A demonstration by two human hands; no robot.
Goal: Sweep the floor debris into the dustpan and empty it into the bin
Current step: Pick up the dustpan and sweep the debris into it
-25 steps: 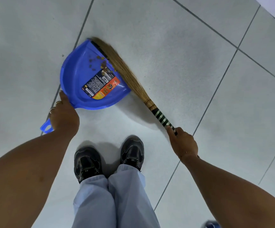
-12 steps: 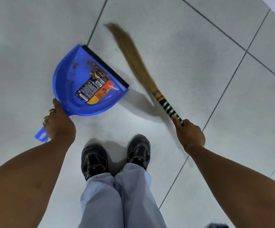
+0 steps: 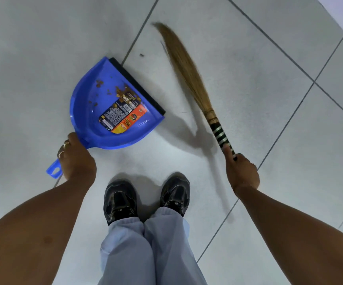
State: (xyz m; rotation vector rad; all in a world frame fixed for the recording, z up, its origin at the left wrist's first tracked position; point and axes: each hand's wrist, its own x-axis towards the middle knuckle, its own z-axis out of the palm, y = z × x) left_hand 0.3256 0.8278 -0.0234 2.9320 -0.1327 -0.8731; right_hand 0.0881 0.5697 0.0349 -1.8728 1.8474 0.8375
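Observation:
A blue dustpan [image 3: 84, 112] with a black lip and an orange label lies on the tiled floor. Brown debris [image 3: 123, 94] sits inside it near the lip. My left hand [image 3: 78, 159] grips its blue handle. My right hand [image 3: 241, 171] holds the striped handle of a straw broom [image 3: 189, 70], whose bristles point away, to the right of the pan and apart from it. One dark speck [image 3: 141, 55] lies on the floor between the pan's lip and the bristles. No bin is in view.
My two black shoes [image 3: 146, 196] and grey trouser legs stand just behind the pan. Pale floor tiles [image 3: 248, 58] with dark grout lines spread all around. A lighter strip runs along the top right corner.
The broom has swung out of the dustpan to the right and now lies clear of it. The pan has shifted a little, still held by my left hand.

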